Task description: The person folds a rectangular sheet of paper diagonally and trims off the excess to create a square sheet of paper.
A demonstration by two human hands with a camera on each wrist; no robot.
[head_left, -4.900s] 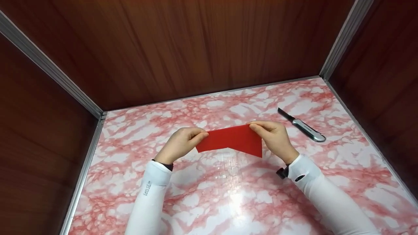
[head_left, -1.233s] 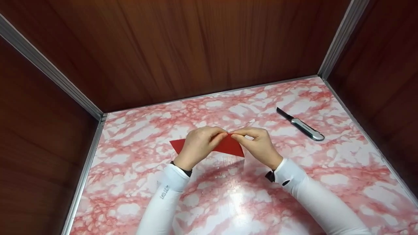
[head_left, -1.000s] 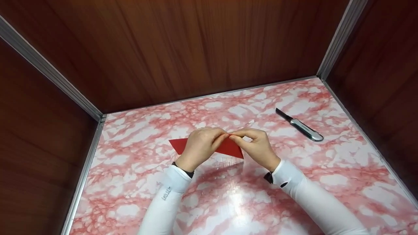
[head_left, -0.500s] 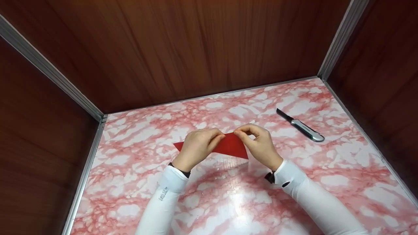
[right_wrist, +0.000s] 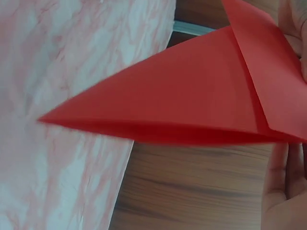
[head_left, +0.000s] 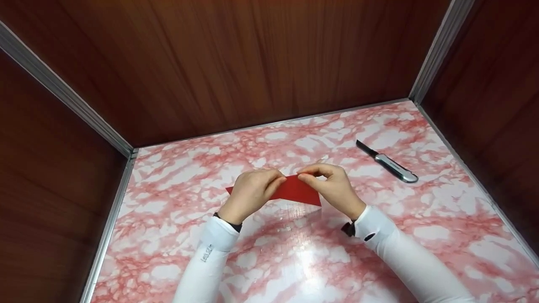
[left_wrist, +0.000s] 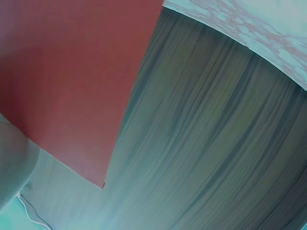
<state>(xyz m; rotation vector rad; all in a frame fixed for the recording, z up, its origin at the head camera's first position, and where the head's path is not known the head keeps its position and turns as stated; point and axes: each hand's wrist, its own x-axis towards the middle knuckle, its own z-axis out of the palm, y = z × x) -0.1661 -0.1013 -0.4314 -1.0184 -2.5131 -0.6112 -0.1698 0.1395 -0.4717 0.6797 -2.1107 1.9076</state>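
Pinching the top edge of a folded red paper (head_left: 301,191), the left hand (head_left: 250,193) and right hand (head_left: 334,189) sit left of the utility knife (head_left: 393,167) and nearer the person than it. The fingers (head_left: 276,184) of each hand are drawn narrow on the paper, thumb against forefinger, with a short stretch of edge showing between the two grips. The left hand, farther from the knife, covers part of the paper, and a pointed end sticks out beyond it, farther still from the knife. The right wrist view shows a flap (right_wrist: 273,81) folded across the paper. The knife lies apart on the marbled desk (head_left: 139,235). Beyond the knife stands a wooden panel (head_left: 269,63); a white sleeve (head_left: 414,256) reaches in from the knife's near side.
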